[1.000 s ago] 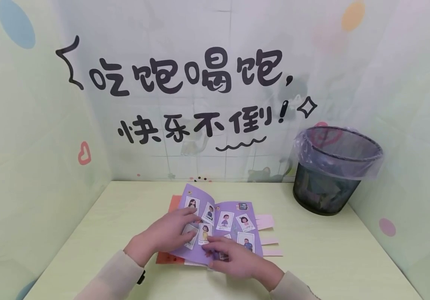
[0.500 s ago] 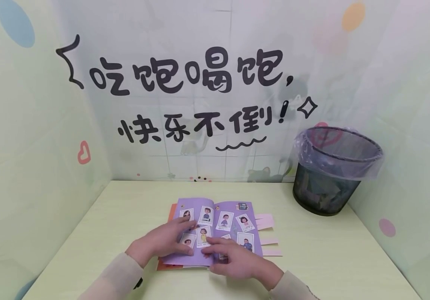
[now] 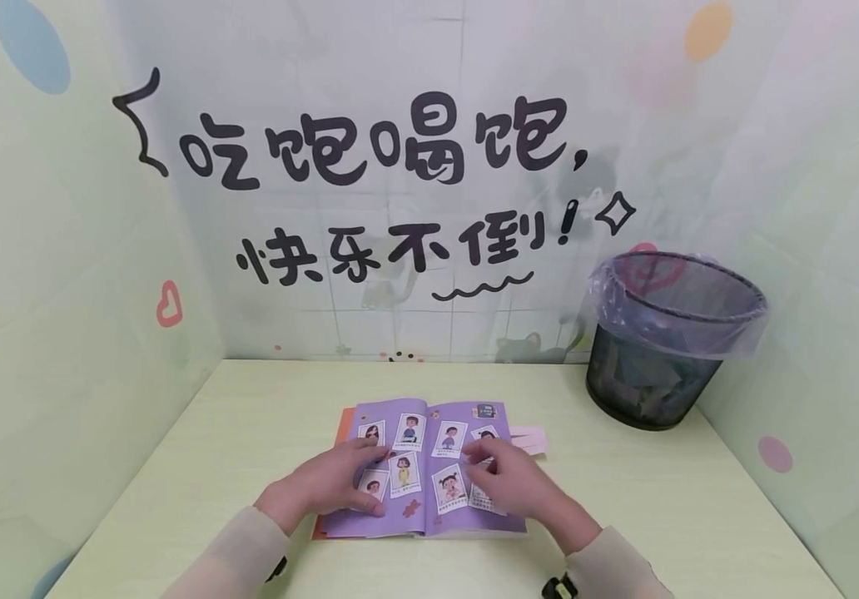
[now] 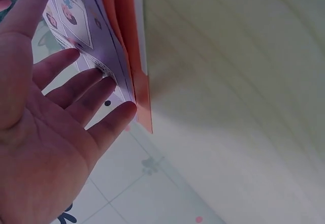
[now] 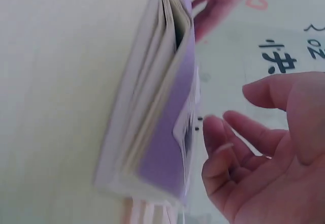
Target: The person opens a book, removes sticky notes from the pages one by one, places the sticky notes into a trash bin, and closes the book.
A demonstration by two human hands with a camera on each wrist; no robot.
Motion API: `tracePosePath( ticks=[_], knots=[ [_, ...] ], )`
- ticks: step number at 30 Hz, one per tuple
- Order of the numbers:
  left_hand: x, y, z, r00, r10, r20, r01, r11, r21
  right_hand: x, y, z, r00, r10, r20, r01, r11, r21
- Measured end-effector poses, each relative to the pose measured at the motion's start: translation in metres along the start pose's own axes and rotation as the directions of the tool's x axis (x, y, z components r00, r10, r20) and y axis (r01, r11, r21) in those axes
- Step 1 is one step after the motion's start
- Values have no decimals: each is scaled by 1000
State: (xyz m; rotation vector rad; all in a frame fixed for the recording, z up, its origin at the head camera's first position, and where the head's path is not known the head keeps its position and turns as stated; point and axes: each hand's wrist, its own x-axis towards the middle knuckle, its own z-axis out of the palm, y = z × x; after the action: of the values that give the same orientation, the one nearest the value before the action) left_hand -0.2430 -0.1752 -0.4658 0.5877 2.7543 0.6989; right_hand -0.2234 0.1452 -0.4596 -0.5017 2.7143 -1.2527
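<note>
An open book with purple pages and small pictures of cartoon people lies on the table, its orange cover edge showing on the left. My left hand rests on the left page with its fingers spread and relaxed. Over the right page, my right hand hovers with loosely bent fingers that hold nothing. In the right wrist view a gap shows between this right hand and the page. The book's lower page edges are slightly fanned there. Pink paper tabs stick out past its right side.
A black mesh waste bin with a clear purple liner stands at the back right of the pale wooden table. Printed cloth walls with large black characters enclose the table's back and sides.
The left page, raised a second ago, now lies flatter with my left hand on it. My right hand has moved from near the book's middle up and right over the right page.
</note>
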Motion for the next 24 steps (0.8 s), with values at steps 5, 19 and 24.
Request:
tracePosePath(
  ticks=[5, 19, 24],
  knots=[
    [1, -2, 2, 1000, 4, -1, -4, 1000, 8, 0, 9, -19, 978, 153, -138, -162, 985, -52],
    [-1, -1, 3, 1000, -11, -7, 11, 1000, 3, -9, 24, -31, 934, 325, -146, -344, 929, -133],
    [-2, -2, 4, 1000, -7, -9, 7, 1000, 3, -9, 23, -30, 946, 292, -142, -309, 944, -114]
  ],
)
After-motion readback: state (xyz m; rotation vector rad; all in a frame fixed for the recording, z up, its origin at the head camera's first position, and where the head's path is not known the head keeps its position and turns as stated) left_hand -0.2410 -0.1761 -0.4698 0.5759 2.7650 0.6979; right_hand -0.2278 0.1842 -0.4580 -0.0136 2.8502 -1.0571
